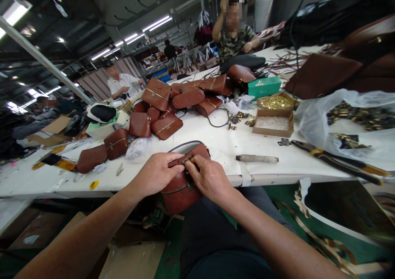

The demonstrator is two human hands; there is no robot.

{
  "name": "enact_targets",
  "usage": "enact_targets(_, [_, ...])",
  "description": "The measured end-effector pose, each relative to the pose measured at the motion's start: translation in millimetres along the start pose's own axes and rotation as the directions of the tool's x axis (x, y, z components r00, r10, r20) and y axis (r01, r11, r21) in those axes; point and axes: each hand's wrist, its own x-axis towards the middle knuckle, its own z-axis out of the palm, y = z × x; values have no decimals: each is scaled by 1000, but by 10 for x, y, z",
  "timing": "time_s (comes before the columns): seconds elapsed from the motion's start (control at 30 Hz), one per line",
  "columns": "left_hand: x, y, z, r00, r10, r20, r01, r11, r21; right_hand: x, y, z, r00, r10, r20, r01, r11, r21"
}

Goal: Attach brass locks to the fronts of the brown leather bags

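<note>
A brown leather bag (177,198) with a zipper across its front rests tilted at the table's near edge, above my lap. My left hand (157,173) grips its upper left side, thumb on top near a small brass-coloured fitting (186,160). From the other side, my right hand (209,177) holds the bag, its thumb pressed against that fitting. Both hands are closed on the bag, and the fingers behind it are hidden. A dark strap curves up behind the bag's top edge.
Several brown bags (166,126) are piled at the back left. To the right lie a wrapped rod (257,159), pliers (336,160), a cardboard box of small clear pieces (273,122), a green box (263,87) and a plastic bag of metal fittings (361,118). Other people sit beyond the table.
</note>
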Motion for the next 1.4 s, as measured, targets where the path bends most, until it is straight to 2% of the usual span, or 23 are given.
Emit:
enact_targets(0.1, [-9, -8, 11, 1000, -7, -12, 8, 1000, 20, -11, -30, 14, 1000, 1, 1, -1, 994, -109])
enact_targets(0.17, [-15, -29, 21, 999, -15, -35, 17, 999, 39, -14, -40, 36, 1000, -4, -17, 2, 994, -108])
enact_targets(0.37, [-40, -32, 37, 995, -33, -96, 36, 999, 28, -21, -60, 87, 996, 19, -84, -20, 1000, -12])
enact_targets(0.73, [-54, 22, 75, 995, -52, -80, 46, 996, -74, -57, -21, 149, 976, 29, -214, -10, 996, 93])
enact_targets(0.9, [-71, 28, 77, 994, -80, -71, 73, 992, -101, -50, -41, 102, 962, 139, -233, -77, 964, 254])
enact_targets(1.0, [-103, 49, 82, 990, -38, -139, 40, 999, 14, -23, -44, 88, 952, 204, -230, -73, 878, 472])
enact_targets(1.07, [-134, 51, 101, 975, 46, -218, -15, 990, 143, -10, -45, 86, 956, 240, -171, -72, 753, 654])
enact_targets(1.13, [-169, 36, 131, 940, 181, -290, -93, 951, 294, -10, -52, 84, 963, 255, -90, -85, 600, 796])
enact_targets(1.2, [-207, 10, 165, 889, 333, -314, -162, 871, 464, -21, -69, 86, 969, 244, -31, -92, 474, 876])
enact_targets(1.27, [-242, -14, 201, 844, 451, -288, -192, 758, 623, -39, -94, 99, 973, 232, -11, -81, 384, 920])
enact_targets(1.4, [-298, -16, 320, 783, 576, -235, -179, 570, 802, -85, -135, 189, 949, 311, 44, -119, 226, 967])
